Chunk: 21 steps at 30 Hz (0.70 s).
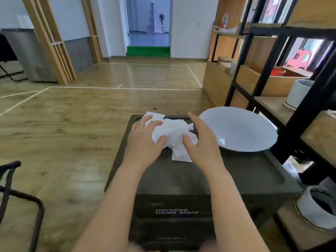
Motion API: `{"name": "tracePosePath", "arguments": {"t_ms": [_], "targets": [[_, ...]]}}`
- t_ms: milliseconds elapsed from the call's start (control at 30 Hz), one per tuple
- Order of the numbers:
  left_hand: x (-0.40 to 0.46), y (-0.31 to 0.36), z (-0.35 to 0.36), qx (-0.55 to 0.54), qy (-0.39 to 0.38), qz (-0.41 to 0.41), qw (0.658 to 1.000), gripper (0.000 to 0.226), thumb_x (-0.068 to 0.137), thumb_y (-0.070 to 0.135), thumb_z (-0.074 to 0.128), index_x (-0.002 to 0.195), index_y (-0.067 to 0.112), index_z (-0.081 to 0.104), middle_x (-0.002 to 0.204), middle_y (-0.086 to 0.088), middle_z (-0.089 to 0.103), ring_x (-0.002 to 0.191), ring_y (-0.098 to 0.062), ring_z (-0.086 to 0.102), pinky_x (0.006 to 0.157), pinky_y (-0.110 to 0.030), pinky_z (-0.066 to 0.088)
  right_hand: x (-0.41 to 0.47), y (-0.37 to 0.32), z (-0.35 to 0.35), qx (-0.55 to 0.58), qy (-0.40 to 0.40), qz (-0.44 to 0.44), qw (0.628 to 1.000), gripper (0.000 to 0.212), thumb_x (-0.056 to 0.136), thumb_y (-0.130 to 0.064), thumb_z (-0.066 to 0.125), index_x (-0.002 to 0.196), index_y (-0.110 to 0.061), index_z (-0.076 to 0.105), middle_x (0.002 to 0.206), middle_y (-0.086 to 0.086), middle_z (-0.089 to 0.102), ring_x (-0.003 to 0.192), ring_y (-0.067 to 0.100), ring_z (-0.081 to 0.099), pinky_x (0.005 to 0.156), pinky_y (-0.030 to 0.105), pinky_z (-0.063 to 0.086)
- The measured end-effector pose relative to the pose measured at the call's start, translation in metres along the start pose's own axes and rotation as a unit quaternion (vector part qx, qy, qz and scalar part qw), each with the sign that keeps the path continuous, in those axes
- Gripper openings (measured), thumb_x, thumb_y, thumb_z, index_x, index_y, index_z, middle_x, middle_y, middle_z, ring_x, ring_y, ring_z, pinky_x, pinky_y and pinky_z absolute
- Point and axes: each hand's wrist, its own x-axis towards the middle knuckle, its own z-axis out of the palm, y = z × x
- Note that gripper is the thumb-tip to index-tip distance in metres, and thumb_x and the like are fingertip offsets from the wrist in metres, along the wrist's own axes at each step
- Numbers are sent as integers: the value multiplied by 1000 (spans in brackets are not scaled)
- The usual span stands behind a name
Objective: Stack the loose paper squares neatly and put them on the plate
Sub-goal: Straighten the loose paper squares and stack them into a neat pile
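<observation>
A loose heap of white paper squares [172, 131] lies on top of a black storage box [181, 177]. My left hand [143, 140] rests on the heap's left side, its fingers spread over the papers and its thumb against them. My right hand [201, 139] lies along the heap's right side with straight fingers, the thumb touching the papers. One square [180, 155] sticks out toward me between my hands. A wide white plate [238, 130] stands on the box to the right of the heap, with a small paper scrap [222, 141] inside it.
A black metal and wood shelf [283, 91] rises close on the right, holding white pots [300, 93] and a red bucket. Another white pot [318, 208] sits at lower right. A black chair frame [18, 195] stands at the left. Wooden floor stretches ahead.
</observation>
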Motion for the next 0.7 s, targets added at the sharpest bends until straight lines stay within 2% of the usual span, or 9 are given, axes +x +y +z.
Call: {"name": "tracePosePath", "arguments": {"t_ms": [100,167,233,300,367,467,533,633,700], "targets": [[0,-16,30,31,-6,-24,999,32,86,26,62,117,26,64,140,3,48,130,-18,37,103,-34,34,3,29,14,48,36,55,997,45,90,-32,54,130,-48,41,133,-16,52,119,4,47,99,29,42],[1,-27,44,27,-12,-51,998,30,87,27,60,117,25,64,138,4,50,129,-16,37,104,-35,38,7,43,17,67,46,81,993,41,90,-31,55,125,-51,45,121,-24,55,108,-8,50,86,11,37],[10,-36,49,14,11,-69,997,30,87,26,59,116,25,64,134,5,53,126,-15,41,100,-33,40,15,50,18,91,59,98,989,39,90,-31,56,121,-53,48,106,-34,55,97,-22,48,73,2,31],[22,-37,49,20,30,-59,998,28,87,25,58,114,26,65,127,8,59,120,-14,48,93,-25,37,19,53,19,120,64,97,986,36,91,-29,55,117,-54,51,100,-40,54,97,-26,47,70,2,32],[37,-35,48,37,22,-37,998,26,90,26,53,113,27,64,120,11,63,112,-12,53,85,-23,37,19,57,21,146,57,97,983,34,90,-29,54,113,-55,52,105,-37,56,101,-22,48,74,4,36],[60,-33,44,81,-61,-28,994,27,93,31,49,117,28,62,116,10,64,107,-11,56,81,-28,44,16,61,21,170,61,101,978,35,91,-26,54,109,-56,53,108,-33,59,101,-18,51,78,9,39],[70,-29,43,68,-117,-39,990,30,93,44,44,110,30,65,110,13,66,103,-9,57,78,-30,46,14,62,21,192,92,102,972,39,90,-20,55,102,-58,54,103,-37,60,99,-17,53,76,9,40],[76,-25,44,32,-114,-56,991,49,91,55,31,94,23,68,95,3,70,90,-15,60,78,-37,48,13,60,24,219,111,94,965,39,89,-20,55,99,-58,55,105,-39,58,99,-16,54,72,8,41],[76,-27,46,47,-124,-68,989,37,94,47,39,91,24,68,90,6,70,89,-14,61,77,-34,49,13,59,25,233,100,90,963,37,89,-21,55,102,-55,56,106,-37,58,100,-15,54,72,7,41]]}}
